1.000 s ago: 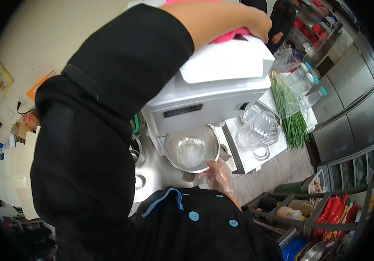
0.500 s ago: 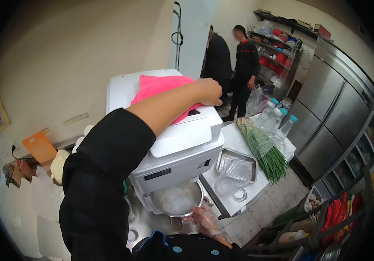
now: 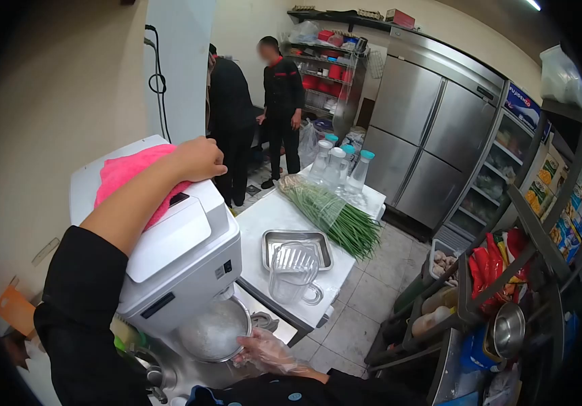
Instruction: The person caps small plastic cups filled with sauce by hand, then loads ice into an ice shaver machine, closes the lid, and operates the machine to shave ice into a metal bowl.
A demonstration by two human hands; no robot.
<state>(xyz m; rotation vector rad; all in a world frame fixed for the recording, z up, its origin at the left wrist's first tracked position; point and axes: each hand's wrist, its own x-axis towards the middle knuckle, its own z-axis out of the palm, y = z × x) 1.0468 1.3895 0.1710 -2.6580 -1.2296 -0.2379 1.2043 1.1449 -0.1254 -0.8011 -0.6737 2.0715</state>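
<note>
My left hand (image 3: 199,160) rests on top of a white machine (image 3: 183,267), its fingers bent over the far edge beside a pink cloth (image 3: 125,177). My forearm lies across the cloth. Below the machine's front is a round metal bowl (image 3: 215,331) with whitish, translucent contents that look like ice. My right hand (image 3: 267,350), in a clear plastic glove, grips the bowl's near right rim.
A white table (image 3: 254,220) holds a metal tray (image 3: 271,238), a clear pitcher (image 3: 291,274), green stalks (image 3: 331,213) and bottles (image 3: 360,169). Two people (image 3: 283,101) (image 3: 231,122) stand behind. Right are a steel refrigerator (image 3: 406,128) and a rack (image 3: 467,298).
The view has swung up and to the right, showing more of the room. My left hand stays on the machine's top and my right hand stays at the bowl's rim.
</note>
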